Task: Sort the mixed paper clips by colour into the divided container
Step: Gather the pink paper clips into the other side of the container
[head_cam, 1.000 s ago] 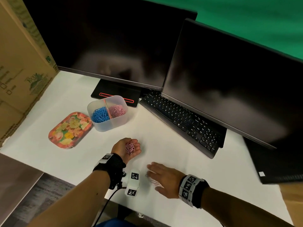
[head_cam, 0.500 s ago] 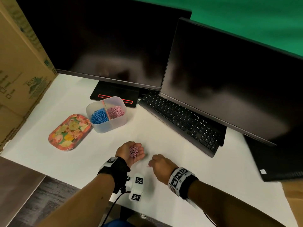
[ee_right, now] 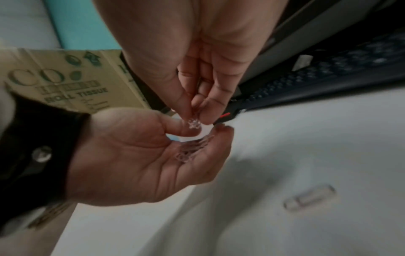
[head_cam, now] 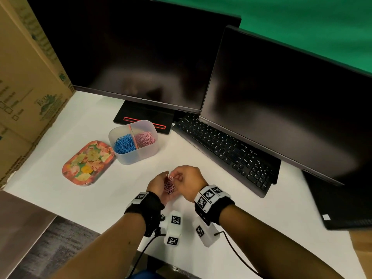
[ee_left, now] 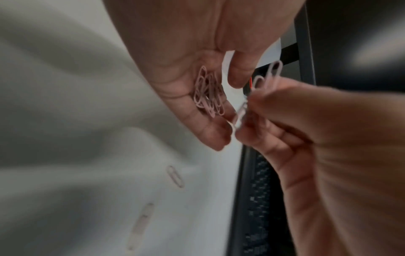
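Observation:
My left hand (head_cam: pixel 158 186) is cupped palm up just above the white table, and a small pile of pink paper clips (ee_left: pixel 209 93) lies in its curled fingers. Right beside it, my right hand (head_cam: pixel 190 181) pinches a few more pink clips (ee_left: pixel 268 76) between thumb and fingertips directly over that palm (ee_right: pixel 190 149). The divided translucent container (head_cam: pixel 138 156) stands behind and to the left. Its left half holds blue clips (head_cam: pixel 123 144) and its right half pink clips (head_cam: pixel 145 137). Loose pink clips (ee_left: pixel 175 176) still lie on the table under the hands.
A floral tray (head_cam: pixel 86 164) sits left of the container. A black keyboard (head_cam: pixel 225 150) and two dark monitors (head_cam: pixel 141 57) fill the back and right. A cardboard box (head_cam: pixel 24 77) walls the left side. The table's front edge runs just below my wrists.
My right hand rose from the table, where it lay flat, curled up and moved left to meet the left hand. The left hand kept holding its pile.

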`<state>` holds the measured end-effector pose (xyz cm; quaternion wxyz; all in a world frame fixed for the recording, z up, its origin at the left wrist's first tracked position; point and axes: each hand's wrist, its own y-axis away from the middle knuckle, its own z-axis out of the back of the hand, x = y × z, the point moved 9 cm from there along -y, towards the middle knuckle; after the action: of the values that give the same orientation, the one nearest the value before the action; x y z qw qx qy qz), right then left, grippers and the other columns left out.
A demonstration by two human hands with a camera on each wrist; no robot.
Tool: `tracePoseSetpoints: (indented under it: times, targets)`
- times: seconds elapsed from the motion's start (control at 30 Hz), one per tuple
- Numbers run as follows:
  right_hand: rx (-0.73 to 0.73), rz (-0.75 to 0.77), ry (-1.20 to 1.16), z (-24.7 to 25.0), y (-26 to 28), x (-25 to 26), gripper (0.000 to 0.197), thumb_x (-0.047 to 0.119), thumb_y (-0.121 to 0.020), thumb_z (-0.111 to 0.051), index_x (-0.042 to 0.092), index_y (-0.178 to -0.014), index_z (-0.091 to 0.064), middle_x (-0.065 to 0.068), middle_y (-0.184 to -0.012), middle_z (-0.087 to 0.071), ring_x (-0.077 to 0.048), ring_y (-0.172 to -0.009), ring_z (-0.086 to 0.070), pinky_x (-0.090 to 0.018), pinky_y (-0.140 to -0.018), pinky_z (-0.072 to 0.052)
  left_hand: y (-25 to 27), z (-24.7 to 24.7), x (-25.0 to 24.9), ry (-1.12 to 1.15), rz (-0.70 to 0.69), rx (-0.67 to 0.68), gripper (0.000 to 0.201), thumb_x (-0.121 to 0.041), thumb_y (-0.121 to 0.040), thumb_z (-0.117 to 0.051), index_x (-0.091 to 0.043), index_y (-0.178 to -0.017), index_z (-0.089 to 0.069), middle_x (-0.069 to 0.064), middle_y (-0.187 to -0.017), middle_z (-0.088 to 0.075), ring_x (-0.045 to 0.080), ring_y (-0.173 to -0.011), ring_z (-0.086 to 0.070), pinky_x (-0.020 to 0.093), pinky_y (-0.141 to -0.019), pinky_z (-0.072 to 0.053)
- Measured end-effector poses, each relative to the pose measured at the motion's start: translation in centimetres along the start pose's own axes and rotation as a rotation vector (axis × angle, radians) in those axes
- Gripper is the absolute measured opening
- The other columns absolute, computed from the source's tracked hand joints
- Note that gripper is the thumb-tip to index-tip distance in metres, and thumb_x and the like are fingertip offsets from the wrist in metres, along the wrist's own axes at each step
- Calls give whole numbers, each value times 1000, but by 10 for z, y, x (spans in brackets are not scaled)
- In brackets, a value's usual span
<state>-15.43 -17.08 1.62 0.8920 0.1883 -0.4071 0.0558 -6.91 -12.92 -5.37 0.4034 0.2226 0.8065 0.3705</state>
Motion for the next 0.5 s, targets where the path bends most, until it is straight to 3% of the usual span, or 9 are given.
tracePoseSetpoints:
  times: [0.1, 0.17, 0.23, 0.37, 0.43, 0.5]
  targets:
    - [29, 118, 149, 4, -4, 26, 30, 5, -85, -59, 16, -110, -70, -1, -102, -67, -11, -87, -62, -18, -83, -49, 1, -9, -18, 31, -45, 24, 29, -16, -96, -35, -8, -91, -62, 11, -82, -64, 20, -71, -62, 25, -49, -53]
    - [22, 142, 50, 19, -7, 36, 34, 2, -84, -58, 14, -114, -68, -2, -102, -68, -9, -86, -64, -21, -82, -52, 2, -14, -34, 63, -67, 45, 31, -16, -97, -34, -4, -96, -62, 15, -89, -67, 22, -74, -65, 27, -50, -56]
    - [-86, 109, -91, 52, -12, 36, 30, 3, -84, -58, 17, -109, -70, 3, -89, -69, 0, -73, -64, -20, -77, -54, 1, -16, -54, 113, -76, 66, 31, -17, -99, -34, -3, -91, -60, 17, -87, -67, 24, -76, -64, 30, -56, -59]
    - [-275, 8, -190, 107, -18, 0, 26, 20, -74, -55, 40, -82, -70, 1, -84, -73, -18, -81, -71, -39, -84, -57, 4, -13, -112, 110, -202, 57, 24, -12, -96, -38, -6, -82, -57, 10, -75, -60, 21, -68, -62, 32, -64, -60]
    - [-277, -75, -135, 113, -13, -22, 27, 17, -80, -56, 39, -85, -70, 0, -88, -73, -18, -82, -70, -39, -85, -57, 2, -10, -140, 115, -257, 14, 22, -9, -93, -39, -6, -82, -58, 10, -77, -57, 21, -68, -60, 33, -67, -58]
    - [-245, -161, -36, 108, -6, -48, 27, 13, -86, -56, 29, -101, -72, -1, -95, -72, -15, -82, -66, -29, -87, -55, -5, -6, -160, 171, -276, -27, 25, -10, -95, -36, -4, -101, -59, 12, -74, -55, 23, -66, -58, 36, -74, -54]
